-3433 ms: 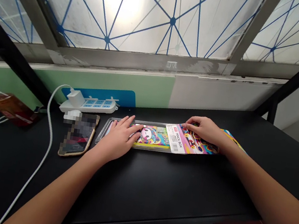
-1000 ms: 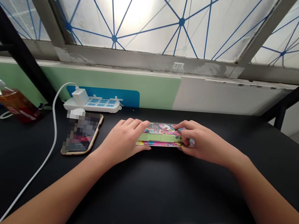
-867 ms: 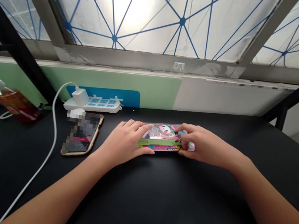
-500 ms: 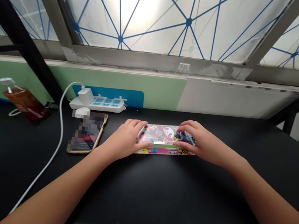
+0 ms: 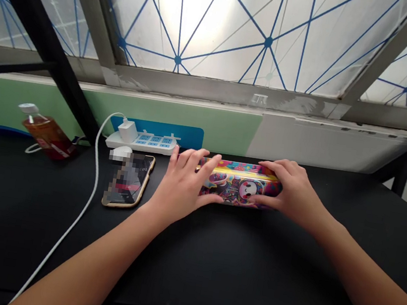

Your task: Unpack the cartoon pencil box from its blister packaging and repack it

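Count: one pencil box point(image 5: 239, 183), two hands, one phone point(image 5: 126, 182), one power strip point(image 5: 143, 143), one charger point(image 5: 128, 131), one white cable point(image 5: 79, 215) and one bottle point(image 5: 47, 134).

The pencil box sits on the black table point(image 5: 245, 281), near the table's far edge. Its long axis runs left to right, roughly parallel to that edge. Its printed face, bearing a cartoon face, points toward the person and is topped by a gold edge.

The left hand point(image 5: 187, 183) is at the left end of the pencil box, partly open with fingers spread and curved, the fingertips point(image 5: 205, 165) on the printed face. The right hand point(image 5: 293, 191) is at the right end, also partly open, with its fingers point(image 5: 263, 200) wrapped onto the face. Together the hands hold the box between them.

Relative to the pencil box, the phone lies just left, the power strip and charger lie behind and left, and the bottle lies well left.

Compared with the earlier frame, the box now stands taller, and the clear top and the strip of printed packaging are no longer seen.
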Demonstrator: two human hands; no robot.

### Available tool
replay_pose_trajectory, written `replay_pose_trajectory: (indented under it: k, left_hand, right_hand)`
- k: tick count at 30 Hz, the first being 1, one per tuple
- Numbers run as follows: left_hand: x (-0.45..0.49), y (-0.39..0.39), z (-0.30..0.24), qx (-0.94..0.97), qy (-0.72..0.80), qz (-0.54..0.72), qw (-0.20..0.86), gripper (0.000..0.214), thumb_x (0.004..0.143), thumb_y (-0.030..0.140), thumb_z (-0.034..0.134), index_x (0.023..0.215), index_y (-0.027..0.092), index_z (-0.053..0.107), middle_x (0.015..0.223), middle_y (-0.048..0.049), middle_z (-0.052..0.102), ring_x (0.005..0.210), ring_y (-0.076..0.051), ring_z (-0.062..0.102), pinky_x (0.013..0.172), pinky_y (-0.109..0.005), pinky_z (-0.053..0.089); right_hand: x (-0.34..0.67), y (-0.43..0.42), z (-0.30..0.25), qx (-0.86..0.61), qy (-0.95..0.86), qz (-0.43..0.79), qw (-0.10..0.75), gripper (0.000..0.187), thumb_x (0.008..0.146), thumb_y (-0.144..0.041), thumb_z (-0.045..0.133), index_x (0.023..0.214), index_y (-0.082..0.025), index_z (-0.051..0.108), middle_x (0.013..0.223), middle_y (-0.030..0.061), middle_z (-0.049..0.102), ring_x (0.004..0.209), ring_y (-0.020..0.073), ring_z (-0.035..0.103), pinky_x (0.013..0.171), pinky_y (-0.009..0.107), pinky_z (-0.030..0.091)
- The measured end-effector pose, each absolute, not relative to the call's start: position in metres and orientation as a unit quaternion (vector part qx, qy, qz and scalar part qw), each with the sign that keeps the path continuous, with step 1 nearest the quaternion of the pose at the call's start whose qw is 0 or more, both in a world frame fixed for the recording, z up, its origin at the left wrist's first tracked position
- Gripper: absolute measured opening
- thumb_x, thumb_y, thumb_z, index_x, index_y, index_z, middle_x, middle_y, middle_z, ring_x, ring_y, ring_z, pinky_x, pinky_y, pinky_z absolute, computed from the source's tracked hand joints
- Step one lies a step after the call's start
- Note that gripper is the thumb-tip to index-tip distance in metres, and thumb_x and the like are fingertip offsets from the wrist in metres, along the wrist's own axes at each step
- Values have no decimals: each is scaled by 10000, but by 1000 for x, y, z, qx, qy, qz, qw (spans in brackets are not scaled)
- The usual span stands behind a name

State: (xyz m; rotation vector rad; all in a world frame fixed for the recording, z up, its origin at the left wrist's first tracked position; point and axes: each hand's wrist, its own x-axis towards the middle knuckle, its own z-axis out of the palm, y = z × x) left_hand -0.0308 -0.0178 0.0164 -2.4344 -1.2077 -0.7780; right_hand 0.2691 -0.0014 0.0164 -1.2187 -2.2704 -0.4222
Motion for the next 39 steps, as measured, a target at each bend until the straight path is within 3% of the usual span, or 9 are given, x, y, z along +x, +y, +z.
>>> replay_pose_trajectory:
  k: [3, 8, 11, 15, 24, 27, 31, 34, 39]
  left_hand:
    - [-36, -16, 22, -842, -439, -268, 161, 563, 911, 482, 694, 1368, 201, 522, 1355, -139, 621, 1283, -330, 536, 1215, -612, 142]
    - [-33, -21, 25, -863, -443, -191, 150, 270, 918, 351, 705, 1088, 161, 617, 1018, -74, 730, 965, -272, 674, 1103, -499, 382]
    - [-28, -27, 27, -865, -455, -148, 152, 257, 890, 295, 733, 1081, 171, 614, 971, -55, 727, 884, -266, 682, 923, -430, 491]
    - [-27, -31, 30, -865, -465, -100, 159, 320, 872, 301, 752, 1140, 188, 619, 1018, -60, 711, 895, -280, 669, 729, -376, 497]
    - [-27, -28, 22, -881, -454, -80, 106, 468, 835, 522, 765, 1155, 197, 657, 1196, -108, 681, 1100, -308, 618, 908, -432, 503]
    - [-30, -22, 14, -883, -450, -106, 85, 729, 802, 641, 737, 1357, 198, 571, 1439, -171, 563, 1311, -365, 511, 1047, -515, 435]
    - [-36, -12, 1, -875, -472, -101, 27, 1068, 777, 868, 522, 1558, 156, 359, 1616, -251, 321, 1502, -444, 258, 1155, -634, 266]
    - [-39, -9, -3, -869, -488, -79, -12, 1103, 776, 912, 430, 1576, 158, 335, 1629, -245, 296, 1514, -437, 237, 1175, -631, 228]
    - [-40, -9, -1, -864, -499, -57, -32, 1134, 760, 937, 394, 1596, 177, 299, 1658, -218, 229, 1535, -424, 176, 1200, -623, 177]
  right_hand:
    - [260, -8, 17, -418, -848, -201, 256, 582, 789, -599, 753, 1162, -202, 545, 1052, 118, 672, 961, 315, 638, 958, 496, 444]
    - [248, -16, 11, -386, -872, -225, 201, 270, 912, -353, 682, 1086, -200, 544, 980, 69, 718, 835, 241, 680, 988, 448, 452]
    - [242, -20, 8, -374, -879, -228, 190, 211, 942, -292, 626, 1116, -191, 564, 1047, 84, 749, 847, 245, 697, 918, 420, 495]
    - [234, -25, 7, -373, -883, -223, 178, 224, 955, -272, 597, 1151, -163, 606, 1123, 113, 756, 901, 270, 709, 829, 411, 530]
    - [219, -26, -7, -351, -912, -153, 147, 465, 971, -347, 599, 1380, -128, 570, 1423, 179, 611, 1315, 322, 570, 1071, 485, 478]
    - [215, -25, -13, -347, -922, -110, 133, 616, 960, -457, 606, 1488, -164, 485, 1537, 173, 490, 1414, 351, 462, 1124, 538, 430]
    - [217, -24, -10, -348, -931, -28, 105, 715, 948, -554, 584, 1562, -251, 381, 1595, 123, 393, 1468, 355, 369, 1163, 595, 362]
    - [235, -20, 2, -365, -925, 33, 100, 672, 950, -565, 577, 1547, -310, 403, 1580, 75, 423, 1461, 328, 388, 1174, 563, 365]
    - [284, -5, 24, -431, -894, 72, 103, 361, 977, -519, 544, 1226, -345, 738, 1330, 4, 693, 1279, 296, 613, 1019, 448, 545]
